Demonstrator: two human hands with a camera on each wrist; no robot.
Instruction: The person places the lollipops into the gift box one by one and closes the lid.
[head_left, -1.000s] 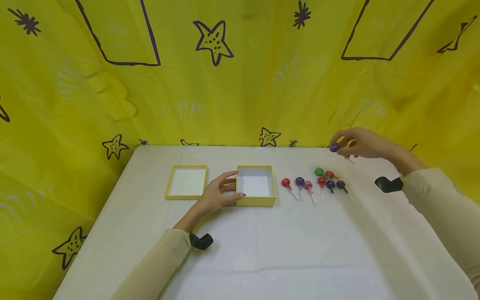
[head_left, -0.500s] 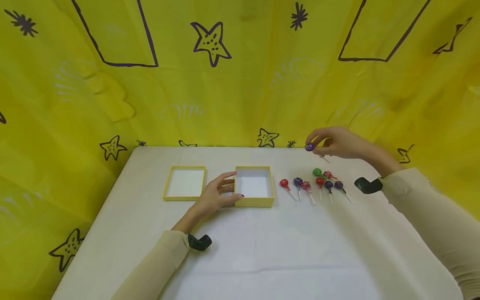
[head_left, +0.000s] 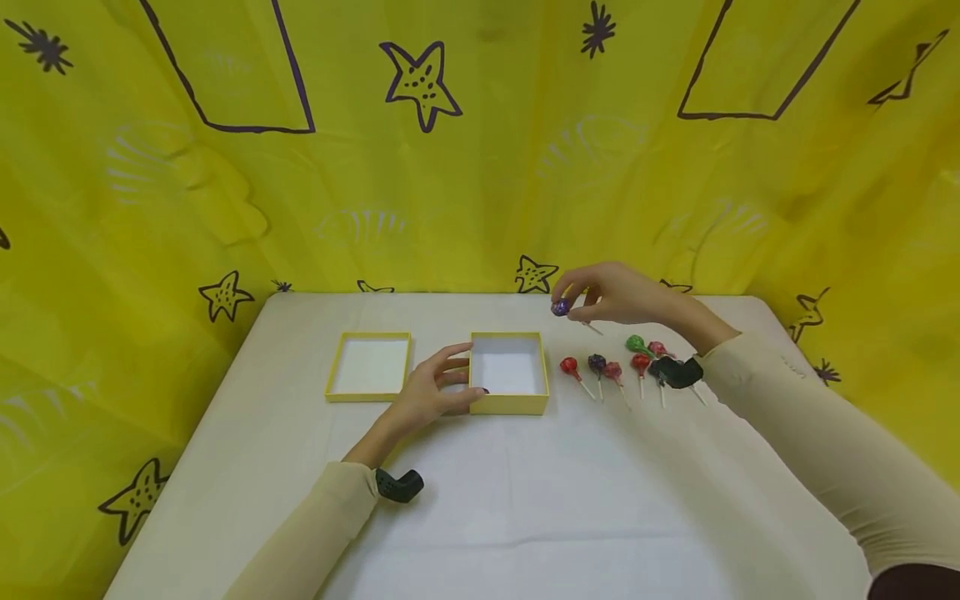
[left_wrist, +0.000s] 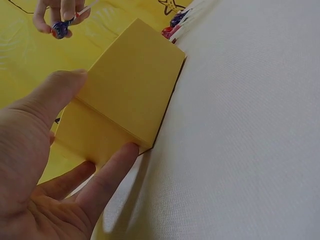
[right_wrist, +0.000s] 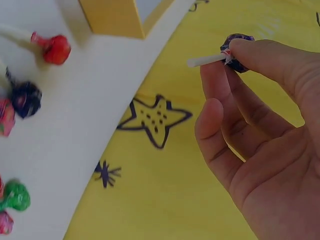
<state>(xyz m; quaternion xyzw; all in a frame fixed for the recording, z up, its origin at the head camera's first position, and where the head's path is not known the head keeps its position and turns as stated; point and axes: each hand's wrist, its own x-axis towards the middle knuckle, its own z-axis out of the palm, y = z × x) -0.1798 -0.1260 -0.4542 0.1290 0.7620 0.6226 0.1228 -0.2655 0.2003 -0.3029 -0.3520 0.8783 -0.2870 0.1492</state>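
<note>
The right hand (head_left: 615, 293) has travelled leftward over the last second. Earlier it was at the far right of the counter (head_left: 517, 492), beyond the row of sweets; now it is up near the far right corner of the yellow box (head_left: 510, 405). Its fingers hold a purple lollipop (head_left: 560, 307), thumb and fingertip closed on the wrapped head, the white stick pointing out free. The lollipop is in the air, just to the right of the box and apart from it.

The left hand (head_left: 431, 396) has kept its place at the box's left side. Its fingers are spread apart, the thumb at the near edge and the others along the left wall, holding the box between them. The box's white interior faces up, and the shallow yellow lid (head_left: 371, 367) lies to its left, unmoved.

On the right, the other sweets lie where they were: a red lollipop (head_left: 569, 365), a dark purple lollipop (head_left: 597, 363) and a pink lollipop (head_left: 612, 372) nearest the box, then another red one (head_left: 641, 363) and a green lollipop (head_left: 636, 343) among the farther ones. The black wrist device (head_left: 678, 372) on the right sleeve (head_left: 787, 417) now partly covers the dark lollipops at that end, which showed fully before.
</note>
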